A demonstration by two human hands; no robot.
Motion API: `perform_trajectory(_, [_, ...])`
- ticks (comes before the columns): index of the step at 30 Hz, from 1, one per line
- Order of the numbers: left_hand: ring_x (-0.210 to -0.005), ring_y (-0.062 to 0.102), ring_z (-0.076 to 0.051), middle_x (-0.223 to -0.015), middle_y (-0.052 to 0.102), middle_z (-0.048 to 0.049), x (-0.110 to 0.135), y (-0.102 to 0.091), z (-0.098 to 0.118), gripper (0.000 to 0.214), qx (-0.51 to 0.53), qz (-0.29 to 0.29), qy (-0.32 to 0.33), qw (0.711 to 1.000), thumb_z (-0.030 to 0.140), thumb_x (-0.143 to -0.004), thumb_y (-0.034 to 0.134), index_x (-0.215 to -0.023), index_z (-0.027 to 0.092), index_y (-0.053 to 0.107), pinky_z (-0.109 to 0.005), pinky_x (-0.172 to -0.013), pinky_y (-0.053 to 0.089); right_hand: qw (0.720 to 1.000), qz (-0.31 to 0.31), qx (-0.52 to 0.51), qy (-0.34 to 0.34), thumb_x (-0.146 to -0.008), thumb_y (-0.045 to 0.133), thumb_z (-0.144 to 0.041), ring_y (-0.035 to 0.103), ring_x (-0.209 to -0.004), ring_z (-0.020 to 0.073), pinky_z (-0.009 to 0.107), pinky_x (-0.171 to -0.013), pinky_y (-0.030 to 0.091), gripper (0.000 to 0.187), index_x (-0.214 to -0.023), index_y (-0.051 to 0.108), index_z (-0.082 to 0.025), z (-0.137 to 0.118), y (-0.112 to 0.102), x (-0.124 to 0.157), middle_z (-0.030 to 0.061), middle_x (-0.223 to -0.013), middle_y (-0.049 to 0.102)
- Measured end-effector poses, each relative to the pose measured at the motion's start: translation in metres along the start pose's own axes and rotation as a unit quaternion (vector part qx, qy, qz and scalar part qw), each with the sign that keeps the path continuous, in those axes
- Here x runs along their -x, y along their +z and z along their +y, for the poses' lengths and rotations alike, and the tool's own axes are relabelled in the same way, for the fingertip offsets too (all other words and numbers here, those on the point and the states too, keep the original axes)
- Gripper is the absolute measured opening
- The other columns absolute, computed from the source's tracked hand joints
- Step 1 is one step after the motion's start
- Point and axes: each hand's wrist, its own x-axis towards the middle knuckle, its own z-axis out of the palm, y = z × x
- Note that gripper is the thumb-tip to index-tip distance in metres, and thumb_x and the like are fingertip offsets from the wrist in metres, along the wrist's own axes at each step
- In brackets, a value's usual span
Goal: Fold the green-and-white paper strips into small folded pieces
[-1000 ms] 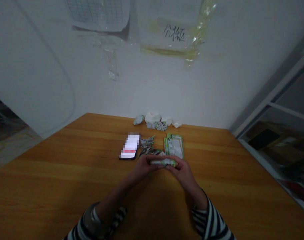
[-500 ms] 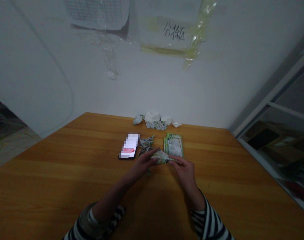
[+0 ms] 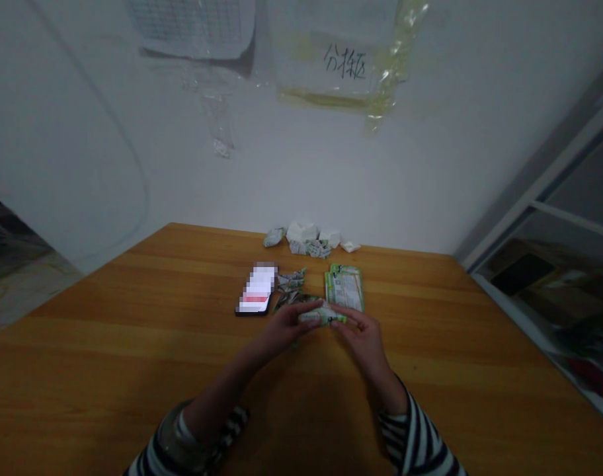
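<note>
A small folded piece of green-and-white printed paper (image 3: 322, 317) is held between both my hands just above the wooden table (image 3: 133, 344). My left hand (image 3: 285, 327) pinches its left end, fingers closed on it. My right hand (image 3: 361, 336) grips its right end, fingers curled. Both sleeves are striped black and white. Just beyond the paper lies a flat stack of green-and-white printed sheets (image 3: 345, 288). Left of that stack sit a few folded paper figures (image 3: 291, 281).
A phone (image 3: 256, 296) with a lit screen lies left of the folded figures. Crumpled paper scraps (image 3: 309, 239) sit at the table's far edge by the white wall. Taped notes hang on the wall. A metal-framed shelf (image 3: 554, 218) stands at the right.
The folded paper has been turned and flattened between my hands. It stuck up as a pointed shape half a second ago; it now lies as a narrow horizontal strip. Hands have barely shifted.
</note>
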Motion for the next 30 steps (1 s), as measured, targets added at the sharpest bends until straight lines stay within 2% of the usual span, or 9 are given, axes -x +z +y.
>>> perform_trajectory(5, [-0.111,0.061,-0.028,-0.121,0.066,-0.0077,-0.003,-0.001,-0.015,0.039,-0.158,0.025,0.052,0.986,0.026,-0.082,0.061,-0.121,0.024,0.062,-0.042,-0.1,0.041,0.993,0.023,0.112,-0.025,-0.077,0.068,-0.024,0.069,-0.093,0.0262,0.043,-0.089,0.051,0.014,-0.089,0.076,-0.026,0.001,-0.002,0.004,0.0059,-0.099,0.075])
perform_trajectory(10, [-0.123,0.052,-0.028,-0.139,0.051,-0.0077,0.0,0.004,-0.013,0.031,-0.298,0.056,0.098,0.948,0.021,-0.084,0.058,-0.112,0.027,0.069,-0.041,-0.102,0.04,0.979,0.042,0.183,-0.079,-0.082,0.063,-0.024,0.07,-0.083,0.0243,0.038,-0.081,0.052,0.013,-0.085,0.075,-0.026,-0.001,-0.003,0.009,0.0038,-0.087,0.076])
perform_trajectory(16, [-0.11,0.061,-0.026,-0.124,0.064,-0.0097,0.009,0.016,-0.005,0.041,-0.358,0.023,0.133,0.924,0.013,-0.084,0.057,-0.123,0.024,0.061,-0.039,-0.096,0.044,0.976,0.026,0.177,-0.121,-0.083,0.061,-0.022,0.069,-0.084,0.022,0.034,-0.081,0.052,0.013,-0.086,0.073,-0.026,-0.007,0.003,0.012,0.004,-0.089,0.076])
perform_trajectory(19, [-0.103,0.064,-0.026,-0.115,0.068,-0.0115,0.011,0.019,-0.006,0.043,-0.441,0.016,0.13,0.888,0.008,-0.084,0.054,-0.125,0.021,0.058,-0.039,-0.09,0.048,0.977,0.035,0.18,-0.107,-0.083,0.06,-0.024,0.069,-0.08,0.0213,0.033,-0.077,0.052,0.013,-0.084,0.073,-0.024,-0.009,0.004,0.012,0.0036,-0.085,0.075])
perform_trajectory(22, [-0.101,0.065,-0.024,-0.114,0.069,-0.0103,0.01,0.022,-0.007,0.039,-0.504,0.009,0.144,0.852,0.015,-0.089,0.052,-0.127,0.02,0.053,-0.036,-0.086,0.05,0.979,0.052,0.18,-0.074,-0.082,0.061,-0.024,0.069,-0.077,0.0202,0.03,-0.073,0.052,0.011,-0.081,0.072,-0.023,-0.01,0.004,0.012,0.0021,-0.081,0.075])
perform_trajectory(26, [-0.088,0.068,-0.022,-0.1,0.073,-0.0091,0.01,0.024,-0.003,0.026,-0.501,0.024,0.123,0.856,0.023,-0.092,0.05,-0.115,0.019,0.062,-0.029,-0.075,0.05,0.982,0.056,0.176,-0.046,-0.08,0.064,-0.023,0.07,-0.074,0.0191,0.027,-0.07,0.051,0.007,-0.079,0.072,-0.023,-0.011,0.006,0.012,0.0003,-0.078,0.075])
perform_trajectory(30, [-0.075,0.069,-0.019,-0.088,0.075,-0.0076,0.012,0.024,0.001,0.026,-0.441,0.045,0.09,0.892,0.023,-0.092,0.048,-0.107,0.02,0.069,-0.025,-0.066,0.047,0.981,0.043,0.185,-0.049,-0.08,0.066,-0.024,0.07,-0.074,0.0193,0.028,-0.07,0.051,0.006,-0.079,0.072,-0.023,-0.01,0.007,0.013,-0.0003,-0.077,0.075])
